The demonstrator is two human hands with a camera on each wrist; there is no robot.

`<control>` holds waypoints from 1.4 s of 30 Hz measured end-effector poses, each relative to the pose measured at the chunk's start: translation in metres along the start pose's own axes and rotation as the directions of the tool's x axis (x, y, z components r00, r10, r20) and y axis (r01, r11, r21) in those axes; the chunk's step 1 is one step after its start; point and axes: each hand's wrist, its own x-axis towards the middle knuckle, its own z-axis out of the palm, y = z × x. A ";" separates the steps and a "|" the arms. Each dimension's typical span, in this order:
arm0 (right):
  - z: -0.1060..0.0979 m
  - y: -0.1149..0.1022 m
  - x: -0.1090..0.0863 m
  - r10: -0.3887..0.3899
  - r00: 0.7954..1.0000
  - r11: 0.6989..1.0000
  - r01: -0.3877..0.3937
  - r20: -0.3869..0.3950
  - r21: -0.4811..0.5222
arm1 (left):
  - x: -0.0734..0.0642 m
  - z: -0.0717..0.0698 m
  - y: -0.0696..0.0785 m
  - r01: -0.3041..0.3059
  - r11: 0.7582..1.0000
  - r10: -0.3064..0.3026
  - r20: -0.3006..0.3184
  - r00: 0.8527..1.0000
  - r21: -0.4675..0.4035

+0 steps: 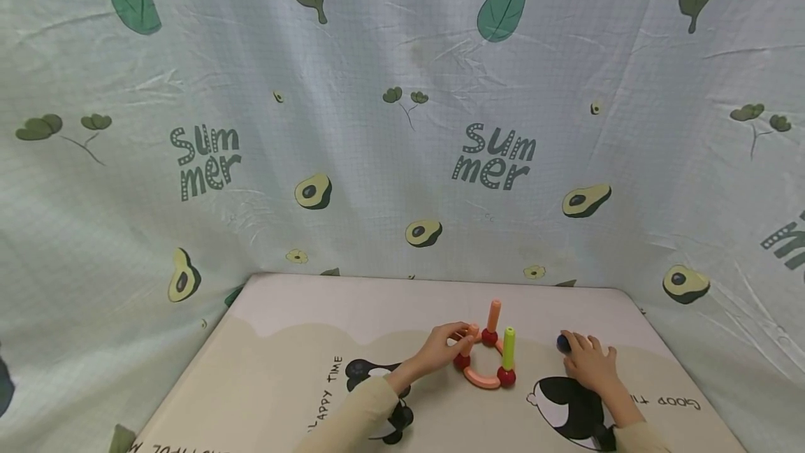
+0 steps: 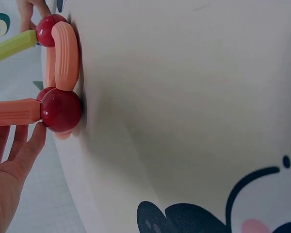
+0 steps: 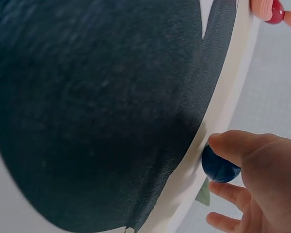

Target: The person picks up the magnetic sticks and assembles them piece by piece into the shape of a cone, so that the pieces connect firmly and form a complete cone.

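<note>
A toy frame of red balls (image 1: 506, 377) and curved orange rods (image 1: 482, 378) lies as a ring on the table, with three straight rods standing up from it. Two uprights are orange, and one is a yellow-green rod (image 1: 509, 349). At the ring's left side, my left hand (image 1: 438, 349) holds the near orange upright (image 2: 14, 112) with its fingertips, just above a red ball (image 2: 61, 110). Off to the right, my right hand (image 1: 591, 364) grips a dark blue ball (image 3: 220, 165) between thumb and fingers, low over the tabletop.
The pale table mat (image 1: 283, 355) carries printed cartoon figures and lettering. Behind the table's far edge hangs a light curtain (image 1: 377, 159) printed with leaves and avocados; it also runs along both sides.
</note>
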 end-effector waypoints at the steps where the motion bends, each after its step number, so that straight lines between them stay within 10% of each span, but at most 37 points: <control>1: 0.000 0.000 0.001 0.000 1.000 1.000 0.000 0.002 0.005 | 0.000 0.000 0.000 0.000 1.000 0.000 0.002 1.000 0.000; 27: 0.007 -0.003 0.007 -0.078 0.993 0.995 0.072 -0.090 -0.064 | 0.002 0.001 -0.002 -0.007 1.000 0.007 0.017 1.000 -0.014; 42: -0.004 -0.019 0.021 -0.195 0.943 0.981 0.183 -0.270 -0.069 | 0.001 0.000 0.000 0.006 1.000 -0.005 0.021 1.000 -0.013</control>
